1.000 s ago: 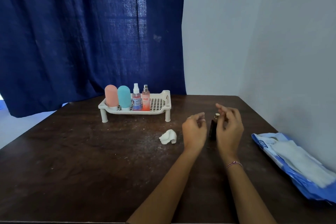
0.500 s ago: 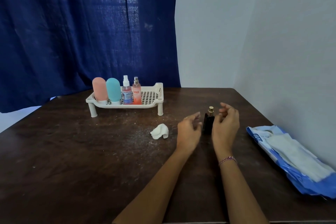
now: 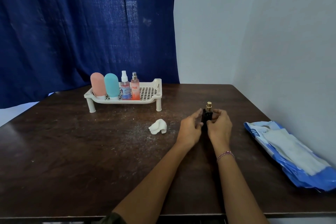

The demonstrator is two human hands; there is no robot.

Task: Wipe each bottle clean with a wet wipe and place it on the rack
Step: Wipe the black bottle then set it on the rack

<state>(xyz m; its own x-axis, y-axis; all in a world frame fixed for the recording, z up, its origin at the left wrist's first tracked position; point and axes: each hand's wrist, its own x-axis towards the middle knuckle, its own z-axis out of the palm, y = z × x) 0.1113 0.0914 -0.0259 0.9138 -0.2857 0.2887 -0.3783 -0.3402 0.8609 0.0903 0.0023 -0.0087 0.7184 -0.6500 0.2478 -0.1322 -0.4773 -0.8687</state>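
Rack (image 3: 145,102) stood at the far side of the tabletop (image 3: 72,151), in front of a blue curtain. Four bottles stood upright on its left half: pink bottle (image 3: 97,83), teal bottle (image 3: 111,84), clear spray bottle (image 3: 125,89), orange spray bottle (image 3: 135,89), side by side. The right half of the rack showed bare grid.

A crumpled wipe (image 3: 158,126) lay in front of the rack, below its right leg and apart from it, with no hand on it.

Further right of the rack and nearer the person, the left hand (image 3: 190,127) had its forefinger and thumb against the left side of the dark bottle (image 3: 207,114). The bottle was upright with its gold cap clear above the fingers. Its base was hidden, so I could not tell whether it was lifted or standing. The right hand (image 3: 219,125) had its fingers curled round the bottle's right side. Both hands were closed on the bottle, and neither held a wipe.

The wipe pack (image 3: 291,152) lay well right of the rack against the wall, open, with white sheets showing.

Judgement: this was the fifth bottle, taken up but seemingly not yet wiped. The next move called for one hand to let go and fetch a wipe. The pack lay on the right hand's side and the used wipe on the left hand's. After wiping, the bottle would go upright in the free space just right of the orange spray bottle. It is narrow and tall, so it would need a level set-down on the grid.
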